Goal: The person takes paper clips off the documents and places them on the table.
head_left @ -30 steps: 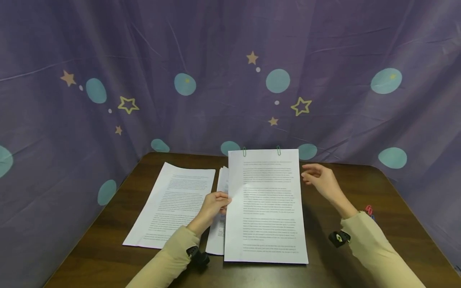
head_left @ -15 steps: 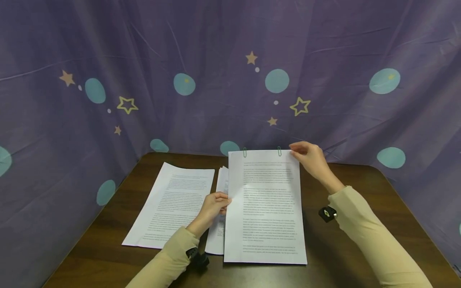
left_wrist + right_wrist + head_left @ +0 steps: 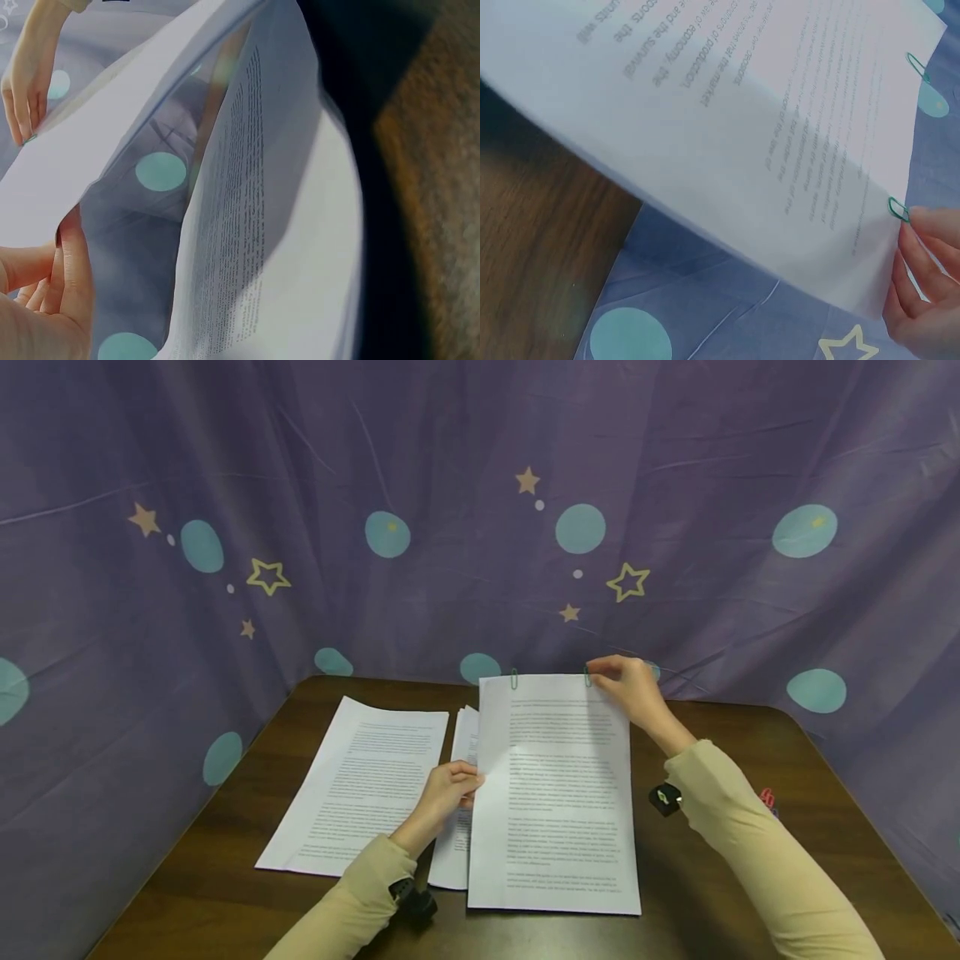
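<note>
My left hand (image 3: pixel 441 795) pinches the left edge of a stack of printed paper sheets (image 3: pixel 558 802), raised so its printed front faces me. Two green paper clips sit on its top edge: one paper clip (image 3: pixel 513 679) near the left corner, the other paper clip (image 3: pixel 588 677) toward the right. At that right-hand clip, the thumb and fingers of my right hand (image 3: pixel 636 695) pinch its outer end at the paper's edge. The right wrist view shows this clip (image 3: pixel 898 210) against the fingertips. In the left wrist view, the thumb and fingers of my left hand (image 3: pixel 56 277) grip the sheet edge.
A stack of printed sheets (image 3: pixel 360 793) lies on the brown table (image 3: pixel 720 902) at left. Partly behind the raised sheets is another stack (image 3: pixel 452 852). Red paper clips (image 3: pixel 767 797) lie beyond my right sleeve. A purple patterned curtain (image 3: pixel 450 460) hangs behind the table.
My right hand has moved up and left, from beside the raised sheets to their top corner, then along to the right green clip. My left hand keeps its hold.
</note>
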`<state>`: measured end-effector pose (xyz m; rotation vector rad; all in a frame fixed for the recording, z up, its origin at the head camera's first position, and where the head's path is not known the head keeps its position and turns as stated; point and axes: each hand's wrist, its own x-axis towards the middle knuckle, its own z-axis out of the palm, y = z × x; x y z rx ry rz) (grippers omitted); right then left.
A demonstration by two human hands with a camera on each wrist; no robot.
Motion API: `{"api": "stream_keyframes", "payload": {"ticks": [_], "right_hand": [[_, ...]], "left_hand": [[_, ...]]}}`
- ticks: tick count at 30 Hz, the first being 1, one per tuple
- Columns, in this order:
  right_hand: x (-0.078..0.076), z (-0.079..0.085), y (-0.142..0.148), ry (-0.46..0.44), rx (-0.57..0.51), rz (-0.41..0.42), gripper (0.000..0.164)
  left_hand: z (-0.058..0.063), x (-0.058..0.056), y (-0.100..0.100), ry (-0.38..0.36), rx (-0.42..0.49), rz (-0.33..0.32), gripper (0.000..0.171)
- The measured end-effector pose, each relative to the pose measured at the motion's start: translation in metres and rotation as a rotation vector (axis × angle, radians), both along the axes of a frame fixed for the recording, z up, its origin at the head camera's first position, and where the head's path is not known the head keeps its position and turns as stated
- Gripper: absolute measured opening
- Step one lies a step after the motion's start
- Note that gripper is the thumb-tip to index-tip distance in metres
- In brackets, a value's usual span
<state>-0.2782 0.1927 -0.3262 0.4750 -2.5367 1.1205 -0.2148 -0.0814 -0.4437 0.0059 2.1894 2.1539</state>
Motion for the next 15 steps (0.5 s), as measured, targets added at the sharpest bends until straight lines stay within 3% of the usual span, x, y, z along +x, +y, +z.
{"api": "stream_keyframes", "payload": {"ticks": [15], "right_hand": [[0.0002,-0.0025,-0.0018,0.013,-0.037,-0.042,0.015]], "left_hand": [[-0.0008,0.0009,-0.0008,0.013,-0.004,-0.028,0.016]]}}
